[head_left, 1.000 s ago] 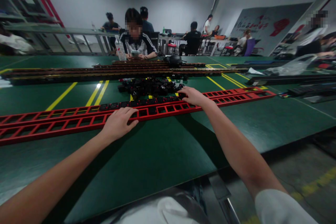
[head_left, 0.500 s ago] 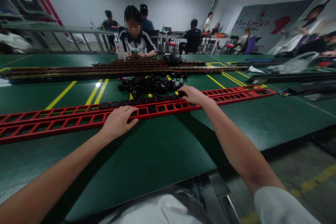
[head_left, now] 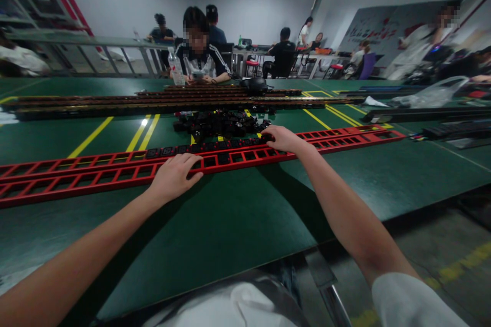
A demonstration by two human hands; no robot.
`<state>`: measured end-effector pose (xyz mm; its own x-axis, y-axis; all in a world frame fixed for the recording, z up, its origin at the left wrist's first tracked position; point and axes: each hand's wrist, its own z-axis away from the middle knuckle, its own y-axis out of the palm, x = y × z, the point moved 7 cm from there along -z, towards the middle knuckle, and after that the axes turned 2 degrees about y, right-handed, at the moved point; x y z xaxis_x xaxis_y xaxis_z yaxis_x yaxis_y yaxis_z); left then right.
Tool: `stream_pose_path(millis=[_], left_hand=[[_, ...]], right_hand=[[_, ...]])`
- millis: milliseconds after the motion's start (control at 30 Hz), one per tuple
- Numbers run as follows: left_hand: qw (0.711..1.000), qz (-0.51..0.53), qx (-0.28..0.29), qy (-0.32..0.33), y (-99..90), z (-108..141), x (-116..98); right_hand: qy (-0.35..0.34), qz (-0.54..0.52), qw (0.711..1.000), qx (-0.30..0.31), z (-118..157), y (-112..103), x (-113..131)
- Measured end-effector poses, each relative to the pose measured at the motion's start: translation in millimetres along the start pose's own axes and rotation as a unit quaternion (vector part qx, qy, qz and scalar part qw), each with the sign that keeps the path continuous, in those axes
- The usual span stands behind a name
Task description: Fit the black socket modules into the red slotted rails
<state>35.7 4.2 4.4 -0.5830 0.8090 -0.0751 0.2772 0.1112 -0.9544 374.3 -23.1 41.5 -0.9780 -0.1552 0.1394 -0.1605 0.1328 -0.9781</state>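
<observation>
Two long red slotted frames lie side by side across the table, their openings in rows. Over the near frame, my left hand has its fingers on top and its thumb along the near edge, gripping it. Black square sockets sit in a row in the far frame, and one socket is in the near frame. My right hand is closed at the right end of that row, its fingertips on a small black socket, partly hidden by them.
A heap of black parts lies just beyond the frames. Farther back are long dark brown rails, a water bottle and a clear plastic bag. Black bars lie at right. A person sits opposite.
Both hands stay in nearly the same place on the frames. In the background at right, a person in light clothing has moved and now appears more upright.
</observation>
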Motion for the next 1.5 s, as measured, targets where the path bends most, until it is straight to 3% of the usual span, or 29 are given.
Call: stream_pose_path(millis=[233, 567, 767, 1000, 1133, 1233, 1367, 1500], left_hand=[[1.000, 0.012, -0.002, -0.002, 0.2, 0, 1], [1.000, 0.015, -0.003, 0.000, -0.2, 0, 0], [1.000, 0.019, -0.004, -0.002, -0.5, 0, 0], [1.000, 0.017, -0.005, -0.003, -1.1, 0, -1], [1.000, 0.014, -0.003, -0.002, -0.9, 0, -1], [1.000, 0.012, -0.001, -0.002, -0.5, 0, -1], [1.000, 0.010, -0.001, -0.001, -0.7, 0, -1], [1.000, 0.008, 0.000, -0.001, -0.7, 0, -2]], right_hand=[[0.000, -0.003, 1.000, -0.002, 0, 0, 1], [0.004, 0.053, 0.997, -0.060, 1, -14, 12], [0.064, 0.087, 0.988, -0.107, 0, -18, 1], [0.095, 0.098, 0.990, -0.038, -3, -2, -13], [0.093, 0.107, 0.988, -0.053, -2, -5, -6], [0.055, 0.098, 0.991, -0.072, -2, -9, 5], [0.027, 0.080, 0.996, -0.039, -4, -4, 11], [0.053, 0.093, 0.994, -0.017, -4, -3, 11]])
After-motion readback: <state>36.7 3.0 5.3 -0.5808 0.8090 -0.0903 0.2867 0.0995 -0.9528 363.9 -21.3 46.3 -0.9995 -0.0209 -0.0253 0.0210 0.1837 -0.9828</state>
